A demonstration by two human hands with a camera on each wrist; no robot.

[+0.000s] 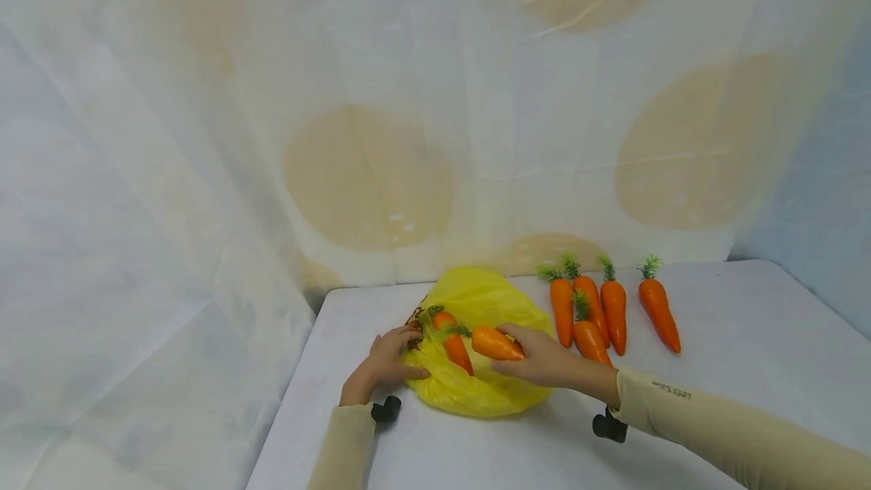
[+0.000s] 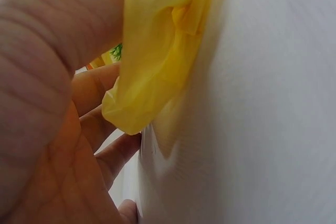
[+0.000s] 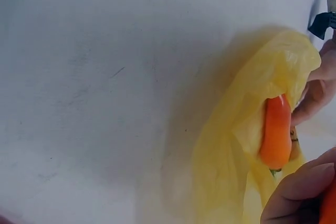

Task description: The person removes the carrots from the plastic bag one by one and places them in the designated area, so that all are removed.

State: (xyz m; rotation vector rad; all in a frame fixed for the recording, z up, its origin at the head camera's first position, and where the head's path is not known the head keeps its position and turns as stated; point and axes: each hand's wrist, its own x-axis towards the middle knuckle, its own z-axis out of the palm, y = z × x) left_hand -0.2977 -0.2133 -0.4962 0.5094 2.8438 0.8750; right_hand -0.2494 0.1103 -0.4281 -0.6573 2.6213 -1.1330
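A yellow plastic bag [image 1: 506, 392] lies on the table with its mouth spread toward the left. My left hand [image 1: 393, 358] holds the bag's left edge; in the left wrist view the yellow film [image 2: 152, 61] passes between thumb and fingers. Inside the mouth lies an orange carrot [image 1: 458, 358] with a green top, also visible in the right wrist view. Over the bag, my right hand [image 1: 540, 358] grips another carrot [image 1: 493, 342] by its narrow end, its leafy top pointing left. In the right wrist view only part of this carrot [image 3: 328, 205] shows beside the fingers.
Several carrots with green tops lie right of the bag, including one carrot [image 1: 592, 342] partly behind the right wrist. A single carrot [image 1: 658, 314] lies farther right. The white table [image 1: 762, 339] backs onto a pale curtain [image 1: 490, 134] with tan circles.
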